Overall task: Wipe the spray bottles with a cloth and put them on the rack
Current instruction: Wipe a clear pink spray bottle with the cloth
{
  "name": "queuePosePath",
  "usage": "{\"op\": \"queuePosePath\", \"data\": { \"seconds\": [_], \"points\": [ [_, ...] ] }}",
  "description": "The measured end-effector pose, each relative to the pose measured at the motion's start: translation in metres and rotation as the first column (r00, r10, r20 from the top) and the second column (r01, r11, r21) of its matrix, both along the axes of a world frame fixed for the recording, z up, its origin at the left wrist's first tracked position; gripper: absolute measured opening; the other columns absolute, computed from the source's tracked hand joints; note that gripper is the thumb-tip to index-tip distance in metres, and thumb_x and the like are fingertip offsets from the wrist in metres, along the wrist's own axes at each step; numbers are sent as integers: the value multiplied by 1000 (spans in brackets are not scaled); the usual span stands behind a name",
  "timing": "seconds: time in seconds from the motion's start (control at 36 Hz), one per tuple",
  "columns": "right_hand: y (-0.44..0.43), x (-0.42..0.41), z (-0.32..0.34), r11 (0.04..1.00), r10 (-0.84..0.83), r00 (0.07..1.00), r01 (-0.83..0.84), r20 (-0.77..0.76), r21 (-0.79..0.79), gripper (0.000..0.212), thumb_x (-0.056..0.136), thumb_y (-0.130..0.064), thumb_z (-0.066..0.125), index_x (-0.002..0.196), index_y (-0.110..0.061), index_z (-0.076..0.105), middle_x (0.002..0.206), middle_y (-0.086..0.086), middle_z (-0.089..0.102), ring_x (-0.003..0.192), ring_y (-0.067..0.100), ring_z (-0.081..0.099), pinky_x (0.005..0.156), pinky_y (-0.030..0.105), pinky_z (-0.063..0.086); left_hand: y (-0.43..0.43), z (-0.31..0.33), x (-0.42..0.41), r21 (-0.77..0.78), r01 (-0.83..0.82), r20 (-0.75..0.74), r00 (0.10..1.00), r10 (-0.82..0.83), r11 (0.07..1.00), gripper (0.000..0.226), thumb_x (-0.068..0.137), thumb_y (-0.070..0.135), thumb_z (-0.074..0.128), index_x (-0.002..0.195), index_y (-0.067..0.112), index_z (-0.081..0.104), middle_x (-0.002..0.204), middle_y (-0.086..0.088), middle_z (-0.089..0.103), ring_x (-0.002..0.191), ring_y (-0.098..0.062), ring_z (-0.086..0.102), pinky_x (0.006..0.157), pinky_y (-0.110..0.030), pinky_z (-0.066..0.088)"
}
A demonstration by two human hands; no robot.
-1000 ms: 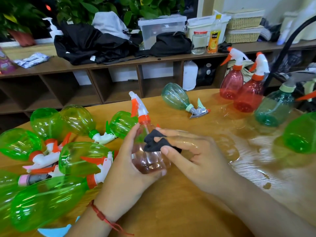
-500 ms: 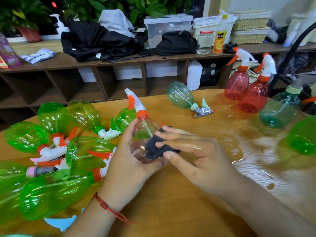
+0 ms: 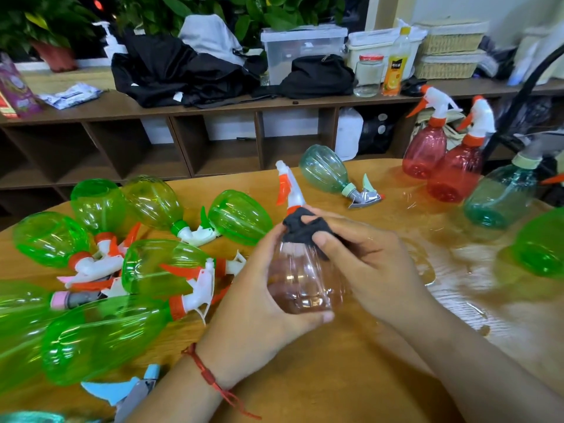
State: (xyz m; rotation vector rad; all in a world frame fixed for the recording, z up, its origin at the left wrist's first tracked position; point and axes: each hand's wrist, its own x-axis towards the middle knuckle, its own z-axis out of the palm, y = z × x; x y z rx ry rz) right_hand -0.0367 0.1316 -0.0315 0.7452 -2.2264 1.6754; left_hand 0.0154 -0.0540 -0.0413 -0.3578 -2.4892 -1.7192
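I see the left hand [image 3: 259,306] in a clenched grip round the empty-looking pale-pink spray bottle [image 3: 299,279], upright over the desk's [image 3: 335,377] middle, while the right hand [image 3: 366,270] pinches the dark cloth [image 3: 300,228] against its neck.

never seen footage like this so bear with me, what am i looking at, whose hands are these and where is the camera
There is no machine here. A person works with bare hands, and the single picture comes from a camera worn on their head, looking forward and down. The left hand grips a pale pink spray bottle by its body. The right hand pinches a dark cloth against the bottle's neck to wipe it. On the wooden table, many green bottles lie on their sides at the left. A teal bottle lies farther back, and two red bottles stand upright at the far right.
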Motion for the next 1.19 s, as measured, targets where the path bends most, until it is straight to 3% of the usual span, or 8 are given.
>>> {"op": "queuePosePath", "data": {
  "seconds": [0.11, 0.22, 0.47, 0.64, 0.89, 1.06, 1.14, 1.19],
  "points": [
    [0, 3, 1, 997, 72, 997, -72, 4, 33, 28, 101, -12, 68, 127, -16, 76, 139, -12, 69, 139, 9, 57, 118, 41, 46, -5, -1, -5, 47, -49, -4, 999, 49, 998, 116, 62, 23, 106, 155, 46, 41, 143, 23, 61, 126, -5, 66, 101, -33, 59],
    [1, 7, 1, 987, 149, 988, -147, -34, 69, 29, 98, -13, 71, 125, -22, 77, 139, -14, 69, 144, 9, 53, 121, 37, 42, -8, 0, -8, 133, -82, 29, 997, 79, 988, 113, 62, 27, 105, 154, 43, 41, 142, 27, 62, 128, -8, 67, 107, -45, 56],
    [2, 11, -1, 969, 235, 969, -228, -73, 92, 24, 97, -8, 71, 119, -11, 79, 138, -5, 71, 144, 14, 53, 122, 41, 42, -15, -2, -17, 235, -107, 8, 994, 108, 966, 107, 59, 7, 97, 150, 31, 46, 133, 29, 67, 120, 0, 69, 90, -16, 56],
    [-2, 2, -2, 987, 125, 992, -126, -15, -103, 30, 100, -12, 67, 127, -22, 73, 140, -12, 69, 141, 13, 57, 120, 38, 44, -11, -3, -8, 127, 23, 15, 1000, -25, 992, 118, 63, 12, 104, 156, 44, 40, 149, 17, 59, 130, -15, 67, 104, -48, 58],
    [0, 3, 4, 975, 83, 991, -58, 109, -215, 27, 100, -16, 63, 124, -16, 75, 130, -9, 74, 126, 16, 68, 108, 45, 55, -8, -1, -2, 33, 92, -13, 996, -92, 995, 120, 62, 18, 103, 155, 50, 34, 141, 30, 59, 125, -5, 68, 96, -22, 58],
    [-1, 4, 1, 981, 88, 987, -63, 132, -184, 27, 102, -8, 64, 124, -17, 76, 130, -9, 75, 129, 16, 67, 110, 47, 53, -4, 2, 0, -249, -89, -151, 987, 52, 964, 121, 58, 64, 97, 155, 56, 26, 145, 40, 40, 137, 17, 38, 105, 3, 29],
    [-2, 5, -1, 983, 121, 983, -100, 135, -152, 28, 101, -6, 65, 123, -18, 77, 132, -9, 74, 129, 16, 67, 110, 47, 54, -2, 0, 1, -298, -104, -198, 979, 45, 949, 116, 62, 55, 98, 150, 63, 22, 142, 48, 30, 135, 22, 31, 101, 7, 24],
    [-4, 5, -4, 990, 120, 986, -109, 116, -91, 29, 99, -4, 69, 122, -19, 78, 132, -12, 73, 132, 13, 64, 113, 42, 52, -1, -4, 0, -290, -108, -207, 977, 48, 951, 116, 66, 45, 98, 154, 58, 24, 148, 39, 35, 138, 18, 35, 102, 4, 27]
  ]
}}
